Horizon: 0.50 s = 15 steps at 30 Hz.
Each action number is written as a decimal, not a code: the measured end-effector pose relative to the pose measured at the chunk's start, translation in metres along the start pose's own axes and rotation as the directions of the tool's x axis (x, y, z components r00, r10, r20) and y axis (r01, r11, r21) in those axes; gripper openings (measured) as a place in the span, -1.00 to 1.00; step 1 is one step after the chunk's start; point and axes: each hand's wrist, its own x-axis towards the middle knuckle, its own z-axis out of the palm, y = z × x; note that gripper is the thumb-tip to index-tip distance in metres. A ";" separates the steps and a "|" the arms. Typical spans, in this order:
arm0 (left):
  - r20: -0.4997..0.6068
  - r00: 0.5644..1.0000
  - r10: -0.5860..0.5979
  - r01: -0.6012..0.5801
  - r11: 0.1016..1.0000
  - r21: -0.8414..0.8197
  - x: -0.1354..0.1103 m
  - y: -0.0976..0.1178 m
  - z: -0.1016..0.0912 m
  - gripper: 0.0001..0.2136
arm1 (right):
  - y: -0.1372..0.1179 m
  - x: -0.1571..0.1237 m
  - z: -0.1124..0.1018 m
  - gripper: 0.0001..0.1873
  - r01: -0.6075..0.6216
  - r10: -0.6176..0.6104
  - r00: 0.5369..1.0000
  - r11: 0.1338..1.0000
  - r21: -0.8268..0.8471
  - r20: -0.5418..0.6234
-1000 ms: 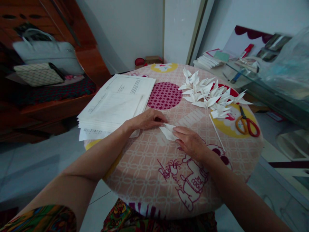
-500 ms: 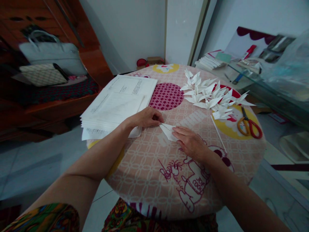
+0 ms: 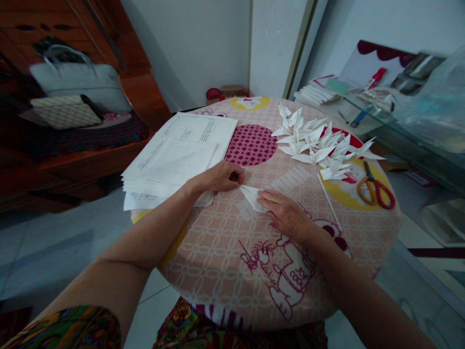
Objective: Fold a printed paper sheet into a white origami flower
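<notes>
A small white piece of folded paper (image 3: 252, 198) lies on the cloth-covered round table, narrowing to a point at its left end. My left hand (image 3: 224, 176) is closed in a pinch at that pointed tip. From the right, my right hand (image 3: 285, 211) rests with its fingers stretched out flat over the paper's wider end, hiding part of it. Farther back on the right is a cluster of folded white paper cranes (image 3: 314, 138). The stack of printed sheets (image 3: 189, 140) sits left of the hands, with smaller blank-looking paper on top.
Scissors (image 3: 376, 186) with yellow and red handles lie at the table's right edge. A thin white stick (image 3: 330, 202) lies right of my right hand. Beyond stands a glass-edged shelf (image 3: 407, 138) with clutter. A wooden bench (image 3: 136, 97) at left holds bags.
The fingers of my left hand have shifted very slightly at the paper's tip. My right hand and the paper look almost the same.
</notes>
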 end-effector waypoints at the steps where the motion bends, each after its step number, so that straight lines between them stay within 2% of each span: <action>1: -0.003 1.000 -0.010 0.010 1.000 0.008 0.000 -0.001 0.000 -0.89 | 0.000 0.000 0.000 -0.50 -0.001 0.001 1.000 1.000 0.007 0.001; 8: 0.020 0.999 -0.032 0.032 0.999 -0.013 -0.001 -0.002 -0.004 -0.80 | 0.000 0.000 -0.002 -0.50 0.016 -0.016 1.000 1.000 -0.007 0.009; 15: 0.000 0.992 0.126 -0.125 0.988 0.090 0.001 0.015 0.002 -0.72 | -0.001 0.001 -0.002 -0.50 0.022 -0.022 1.000 1.000 -0.011 -0.001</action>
